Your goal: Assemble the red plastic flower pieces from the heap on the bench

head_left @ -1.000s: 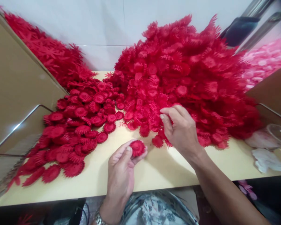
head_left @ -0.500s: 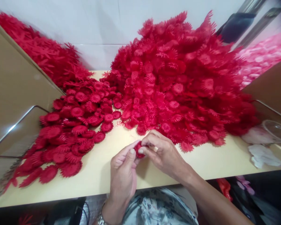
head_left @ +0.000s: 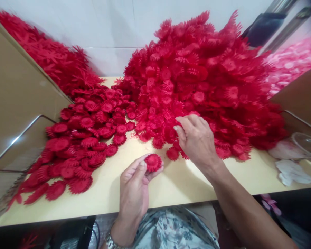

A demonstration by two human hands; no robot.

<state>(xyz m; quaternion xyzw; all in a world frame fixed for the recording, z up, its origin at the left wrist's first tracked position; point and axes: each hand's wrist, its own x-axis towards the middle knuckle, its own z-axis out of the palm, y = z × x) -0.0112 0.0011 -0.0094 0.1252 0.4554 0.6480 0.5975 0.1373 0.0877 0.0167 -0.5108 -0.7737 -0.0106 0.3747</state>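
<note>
My left hand (head_left: pixel 136 180) holds a round red fabric flower piece (head_left: pixel 153 162) with a fringed edge, its thumb pressing on the near left rim and fingers beneath. The piece faces up, just above the table's front part. My right hand (head_left: pixel 197 138) is over the front of a big heap of red fringed petal pieces (head_left: pixel 168 83). Its thumb and index finger are a little apart, with nothing visible between them; the other fingers curl. Left of my hands lies a spread of darker red fringed discs (head_left: pixel 86 122).
Cardboard panels flank the pale table (head_left: pixel 103 197); the left panel (head_left: pixel 18 83) has a bent metal wire (head_left: pixel 18 138). Red star-shaped pieces (head_left: pixel 49 58) pile at back left, pink pieces (head_left: pixel 298 62) beyond the right panel. A crumpled white scrap (head_left: pixel 292 172) and a clear plastic container (head_left: pixel 307 143) sit at right.
My right hand has left the flower piece and moved forward and right to the big heap. The piece in my left hand now shows its full round face.
</note>
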